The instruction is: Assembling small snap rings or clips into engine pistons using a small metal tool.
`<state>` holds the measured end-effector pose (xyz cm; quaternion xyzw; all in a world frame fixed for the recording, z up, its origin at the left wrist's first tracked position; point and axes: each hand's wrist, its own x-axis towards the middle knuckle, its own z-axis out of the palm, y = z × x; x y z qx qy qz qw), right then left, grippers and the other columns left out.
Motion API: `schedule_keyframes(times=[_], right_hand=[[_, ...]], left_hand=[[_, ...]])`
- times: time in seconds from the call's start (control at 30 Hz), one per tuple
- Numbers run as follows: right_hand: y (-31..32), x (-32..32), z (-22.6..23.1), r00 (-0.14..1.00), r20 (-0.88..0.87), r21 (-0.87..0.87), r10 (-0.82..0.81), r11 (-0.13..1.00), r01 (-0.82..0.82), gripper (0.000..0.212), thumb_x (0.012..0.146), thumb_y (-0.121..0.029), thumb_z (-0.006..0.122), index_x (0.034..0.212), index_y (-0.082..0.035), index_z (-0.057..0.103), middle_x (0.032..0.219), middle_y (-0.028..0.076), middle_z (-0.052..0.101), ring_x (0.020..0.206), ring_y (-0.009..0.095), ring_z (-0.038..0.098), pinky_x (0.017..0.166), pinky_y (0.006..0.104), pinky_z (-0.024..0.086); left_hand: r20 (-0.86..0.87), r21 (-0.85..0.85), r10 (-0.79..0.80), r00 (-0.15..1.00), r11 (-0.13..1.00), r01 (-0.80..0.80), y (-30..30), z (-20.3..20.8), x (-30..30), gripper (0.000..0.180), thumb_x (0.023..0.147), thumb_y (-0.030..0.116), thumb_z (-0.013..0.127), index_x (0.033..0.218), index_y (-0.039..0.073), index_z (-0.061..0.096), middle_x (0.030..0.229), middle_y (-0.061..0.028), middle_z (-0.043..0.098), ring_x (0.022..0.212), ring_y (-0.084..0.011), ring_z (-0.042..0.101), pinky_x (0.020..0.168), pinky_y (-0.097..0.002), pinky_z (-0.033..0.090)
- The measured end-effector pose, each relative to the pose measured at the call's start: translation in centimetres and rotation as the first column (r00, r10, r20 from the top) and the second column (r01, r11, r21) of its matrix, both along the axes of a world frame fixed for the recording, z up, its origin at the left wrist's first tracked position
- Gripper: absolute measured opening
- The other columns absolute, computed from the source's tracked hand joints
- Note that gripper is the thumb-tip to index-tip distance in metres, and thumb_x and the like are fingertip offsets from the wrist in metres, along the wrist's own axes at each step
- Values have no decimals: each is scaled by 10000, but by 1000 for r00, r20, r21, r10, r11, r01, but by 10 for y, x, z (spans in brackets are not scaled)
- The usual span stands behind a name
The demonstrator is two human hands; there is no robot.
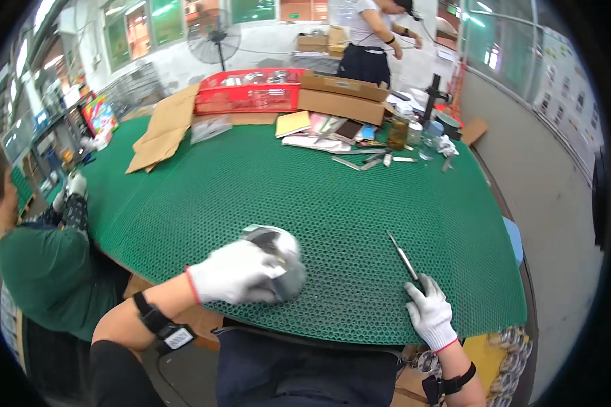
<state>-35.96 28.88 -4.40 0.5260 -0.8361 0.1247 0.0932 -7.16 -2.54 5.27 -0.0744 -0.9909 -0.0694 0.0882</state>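
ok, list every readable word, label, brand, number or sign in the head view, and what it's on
None I can quote reliably:
White label by the left wrist strap: printed mark, too small to read.
Wall sheets at right: too small and blurred.
Colourful package at far left: blurred.
Metal part in the left hand: blurred, no legible text.
Pen-like tool at the right hand: no text visible.

A grey, rounded metal part (293, 281), motion-blurred, is sitting in the left grip (236, 273) over the desk's (346, 203) near side. Farther right, a slender silver pen-like tool (403, 256) is slanting, its thin tip pointing far left, its near end meeting the right grip (430, 313).
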Motion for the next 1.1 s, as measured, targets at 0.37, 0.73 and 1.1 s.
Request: schedule_keyframes(times=[0.37, 0.73, 1.1], right_hand=[[13, 2, -3, 999, -33, -228, 29, 973, -36, 481, 781, -186, 706, 1249, -170, 596, 1282, 173, 557, 1163, 363, 561, 953, 452, 479], [182, 36, -115, 947, 252, -190, -197, 950, 248, 449, 719, -212, 721, 1152, -136, 633, 1208, 193, 575, 1114, 377, 584, 935, 477, 497], [339, -52, -365, 231, 368, 628, -901, 424, 652, 494, 892, -473, 605, 1338, -265, 563, 1416, 166, 489, 1192, 345, 572, 995, 440, 471]], left_hand=[[-240, -36, 935, 263, 262, -964, -163, -50, 109, 593, 814, 103, 716, 1362, 126, 491, 1226, -161, 603, 1064, -299, 630, 868, -423, 530], [234, -107, -253, 939, 953, 283, 199, 15, -208, 712, 691, 268, 794, 1328, 78, 541, 1457, -214, 437, 1341, -409, 429, 1098, -490, 374], [180, -179, -455, 872, 857, 483, 271, -88, -315, 935, 797, 787, 443, 1388, 64, 476, 1447, -243, 408, 1324, -478, 378, 1100, -620, 272]])
